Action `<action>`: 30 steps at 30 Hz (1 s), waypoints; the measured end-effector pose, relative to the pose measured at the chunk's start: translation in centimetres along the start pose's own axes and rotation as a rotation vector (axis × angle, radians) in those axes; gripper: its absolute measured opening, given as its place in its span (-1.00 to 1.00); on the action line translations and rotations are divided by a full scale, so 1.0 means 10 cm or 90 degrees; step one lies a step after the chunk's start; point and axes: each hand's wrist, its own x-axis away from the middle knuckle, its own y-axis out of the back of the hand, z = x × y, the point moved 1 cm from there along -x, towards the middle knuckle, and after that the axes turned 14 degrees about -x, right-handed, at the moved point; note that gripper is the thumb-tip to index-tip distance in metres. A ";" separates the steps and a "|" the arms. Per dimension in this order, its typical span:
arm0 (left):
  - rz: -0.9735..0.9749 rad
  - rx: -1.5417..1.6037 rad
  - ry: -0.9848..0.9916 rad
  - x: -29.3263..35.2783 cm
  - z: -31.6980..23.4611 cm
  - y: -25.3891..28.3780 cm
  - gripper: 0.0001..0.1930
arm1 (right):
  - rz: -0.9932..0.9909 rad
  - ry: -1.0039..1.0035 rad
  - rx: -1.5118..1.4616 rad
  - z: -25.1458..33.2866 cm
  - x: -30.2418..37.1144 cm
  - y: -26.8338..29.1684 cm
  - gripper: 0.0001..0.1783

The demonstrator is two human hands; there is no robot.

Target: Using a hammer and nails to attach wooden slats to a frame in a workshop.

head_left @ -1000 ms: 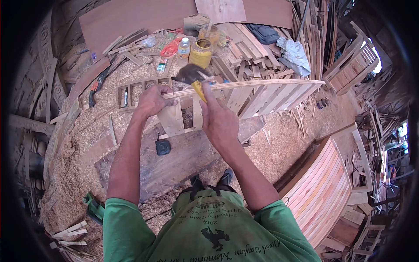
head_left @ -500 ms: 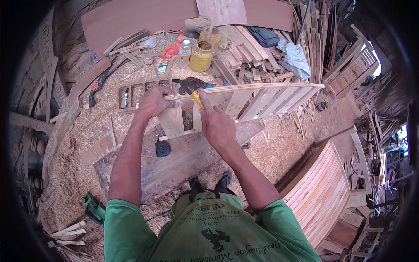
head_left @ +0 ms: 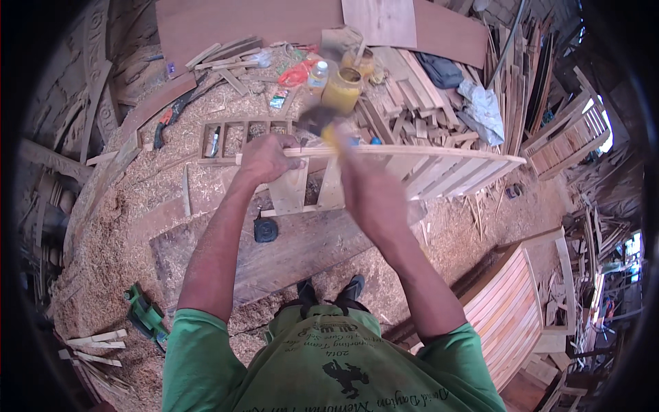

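A slatted wooden panel (head_left: 419, 172) stands on its long edge before me, its top rail curving off to the right. My left hand (head_left: 270, 159) is closed on the rail's left end, thumb and fingers pinched at its top edge. Whether a nail is between the fingertips, I cannot make out. In my right hand (head_left: 373, 192), blurred by motion, is a hammer (head_left: 318, 119) with a dark head and a yellow handle. The hammer head hangs just above and beyond the rail, right of my left hand. Below the panel's near left corner lies a black tape measure (head_left: 265, 229).
Beyond the panel lie a small compartmented wooden frame (head_left: 233, 129), a yellow jar (head_left: 342, 90), a bottle (head_left: 318, 77) and stacked lumber (head_left: 412, 89). A handsaw (head_left: 165, 123) is at left, a green power tool (head_left: 144, 312) lower left, another slatted panel (head_left: 501, 302) lower right. Shavings cover the floor.
The hammer has lifted away from the rail and blurred with my right hand's motion. My left hand keeps its place on the rail. The whole view has shifted slightly.
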 end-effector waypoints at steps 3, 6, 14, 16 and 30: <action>-0.016 0.000 -0.001 -0.01 -0.03 -0.03 -0.53 | 0.097 -0.136 0.009 -0.11 0.09 -0.07 -0.27; 0.012 -0.014 0.001 0.02 0.00 -0.03 -0.53 | -0.061 -0.056 -0.150 0.18 -0.03 0.11 -0.27; -0.022 -0.028 -0.007 0.03 -0.01 -0.01 -0.35 | 0.224 -0.136 0.148 -0.01 0.11 -0.08 -0.29; 0.005 -0.022 -0.013 0.03 -0.07 0.02 -0.19 | 0.059 -0.112 -0.085 -0.13 0.15 -0.08 -0.29; -0.054 -0.026 -0.051 0.06 -0.01 -0.02 0.06 | -0.054 0.028 -0.155 0.10 -0.01 0.06 -0.31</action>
